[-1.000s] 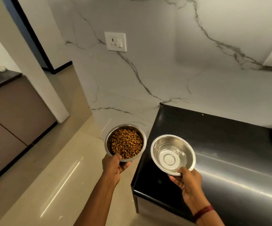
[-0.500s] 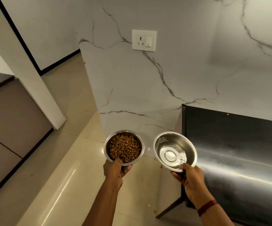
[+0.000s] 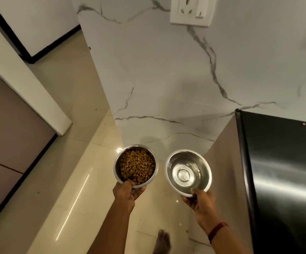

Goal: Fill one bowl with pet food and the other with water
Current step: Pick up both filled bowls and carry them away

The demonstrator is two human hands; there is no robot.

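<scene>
**Both hands full, one bowl each**

Left hand (image 3: 128, 192) is gripping the near edge of the steel food bowl (image 3: 117, 167), thumb hooked over the rim and fingers curled underneath. That bowl is loaded with brown kibble (image 3: 137, 166). Right hand (image 3: 200, 200) is pinching the near rim of the second steel bowl (image 3: 201, 162) the same way, and this one looks like it's got clear water (image 3: 183, 176) in the bottom.

Both bowls are up in the air over the glossy cream floor tiles (image 3: 66, 180), side by side and close but not touching, roughly level. The marble-look wall (image 3: 166, 79) is right ahead with a white socket (image 3: 190, 10) up top. The black countertop (image 3: 286, 171) sits off to the right. There's a red thread (image 3: 218, 231) on the right wrist and a bare foot (image 3: 164, 241) at the bottom edge.
</scene>
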